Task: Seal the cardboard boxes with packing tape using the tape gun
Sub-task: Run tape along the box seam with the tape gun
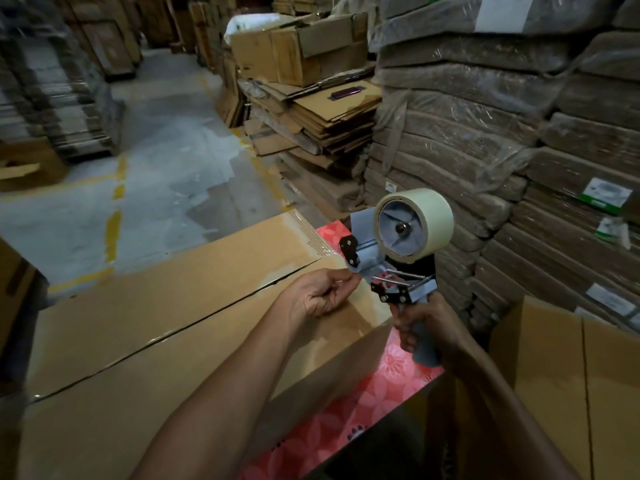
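right hand (429, 327) wrapped round the tape gun (398, 268) handle, gun up over the right end of the cardboard box (156, 306), left hand (318, 296) pinching at its front roller, tape end too see-through to spot tbh, box cut off bottom-left

A cardboard warehouse is seen: shrink-wrapped bales of flattened cartons (485, 109) are stacked high along an aisle, loose flattened boxes (329, 112) are piled beside them, and the concrete floor (166, 161) is marked with yellow lines (112, 233).
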Tool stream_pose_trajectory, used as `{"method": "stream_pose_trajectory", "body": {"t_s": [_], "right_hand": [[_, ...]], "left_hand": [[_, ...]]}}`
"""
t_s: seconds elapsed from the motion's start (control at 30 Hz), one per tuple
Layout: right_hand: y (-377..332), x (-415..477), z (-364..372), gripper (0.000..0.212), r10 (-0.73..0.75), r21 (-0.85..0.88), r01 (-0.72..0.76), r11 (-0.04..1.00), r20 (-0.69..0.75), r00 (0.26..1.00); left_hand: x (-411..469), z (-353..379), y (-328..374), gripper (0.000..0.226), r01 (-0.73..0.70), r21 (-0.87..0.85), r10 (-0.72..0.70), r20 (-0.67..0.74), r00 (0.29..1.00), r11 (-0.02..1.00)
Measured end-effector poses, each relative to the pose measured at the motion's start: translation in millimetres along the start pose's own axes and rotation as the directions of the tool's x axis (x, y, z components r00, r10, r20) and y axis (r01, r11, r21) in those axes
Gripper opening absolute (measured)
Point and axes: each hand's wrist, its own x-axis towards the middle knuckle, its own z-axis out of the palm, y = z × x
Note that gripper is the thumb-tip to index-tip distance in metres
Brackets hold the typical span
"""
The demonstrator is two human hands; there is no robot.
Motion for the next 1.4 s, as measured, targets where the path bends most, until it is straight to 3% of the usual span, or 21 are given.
{"method": "stream_pose_trajectory", "body": {"t_s": [0.07,0.17,0.37,0.47,0.57,0.7,0.87,0.93,1.0,1.1,1.2,1.3,1.4], "right_hand": [[0,1,-2,0.024,-0.003,0.015,0.003,1.000,-0.008,1.000],[0,2,-4,0.024,0.000,0.033,0.001,0.999,-0.030,1.000],[1,3,-2,0.020,-0.022,0.017,0.021,1.000,0.029,0.999],[3,3,-2,0.013,-0.045,0.011,0.045,0.999,0.050,0.998],[3,5,-3,0.020,-0.030,-0.034,0.031,0.999,0.025,0.999],[-2,6,-1,0.017,-0.042,-0.006,0.042,0.999,0.028,0.999],[-4,11,-2,0.027,-0.069,0.054,0.067,0.996,0.024,0.997],[-5,15,-3,0.017,-0.062,0.036,0.061,0.997,0.034,0.997],[-4,17,-5,0.017,-0.049,0.008,0.048,0.999,0.043,0.998],[-4,19,-4,0.018,-0.030,-0.018,0.031,0.999,0.070,0.997],[-3,20,-2,0.022,-0.037,-0.022,0.039,0.999,0.095,0.995],[-5,21,-5,0.019,-0.032,-0.079,0.037,0.996,0.072,0.997],[-6,20,-9,0.015,-0.019,-0.127,0.025,0.992,0.050,0.999]], "left_hand": [[6,-5,1,0.021,0.006,-0.082,-0.006,-0.011,1.000,0.997],[14,-6,2,0.030,-0.046,-0.092,0.053,0.075,0.996,0.995],[23,-14,1,0.030,0.053,-0.064,-0.049,0.060,0.997,0.997],[22,-14,-2,0.026,0.060,-0.076,-0.053,0.089,0.995,0.995],[18,-8,-2,0.033,0.046,-0.075,-0.034,0.154,0.987,0.996],[20,-8,-1,0.009,0.074,-0.110,-0.059,0.134,0.989,0.991],[27,-12,-1,0.019,0.049,-0.099,-0.032,0.168,0.985,0.994],[29,-14,1,0.024,0.049,-0.160,-0.017,0.195,0.981,0.986],[25,-10,4,0.007,0.079,-0.205,-0.028,0.241,0.970,0.975],[33,-12,8,0.018,0.102,-0.241,-0.056,0.192,0.980,0.965],[40,-19,3,0.039,0.186,-0.293,-0.109,0.258,0.960,0.938],[45,-22,4,0.019,0.147,-0.196,-0.120,0.143,0.983,0.970],[47,-19,16,0.033,0.052,0.011,-0.052,0.015,0.999,0.999]]}}
